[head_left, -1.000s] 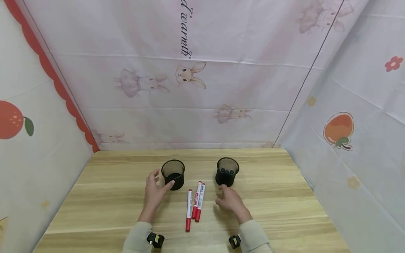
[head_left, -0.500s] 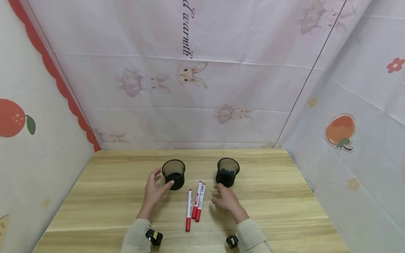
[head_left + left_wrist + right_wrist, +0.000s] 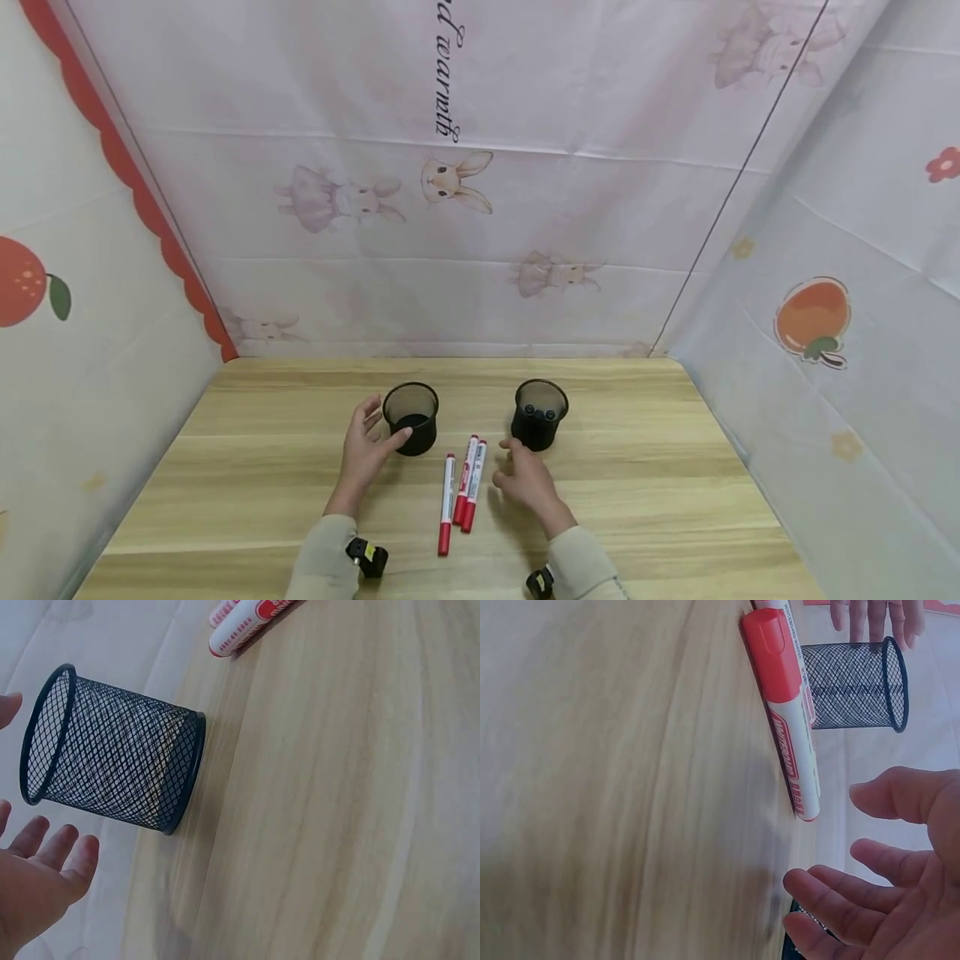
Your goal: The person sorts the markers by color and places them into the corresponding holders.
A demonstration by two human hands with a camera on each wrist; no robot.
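Note:
Two black mesh pen holders stand upright on the table. My left hand [image 3: 363,458] is beside the left pen holder [image 3: 422,435], thumb and fingers spread around its near side. In the left wrist view a gap shows between those fingers [image 3: 81,862] and the mesh. Three red-capped whiteboard markers [image 3: 447,504] lie between the hands, two side by side and one a little left. My right hand [image 3: 528,483] hovers just right of the pair, fingers loosely bent and holding nothing. In the right wrist view its thumb [image 3: 889,795] points towards a marker [image 3: 786,705].
Behind the right hand is the right pen holder [image 3: 534,433], with dark round ends showing inside. A wooden table [image 3: 660,467] carries everything. Printed fabric walls [image 3: 480,308] close in the back and both sides.
My right hand has shifted left, from in front of the right pen holder towards the markers. The left hand stays nearly still, and pen holders and markers keep their places.

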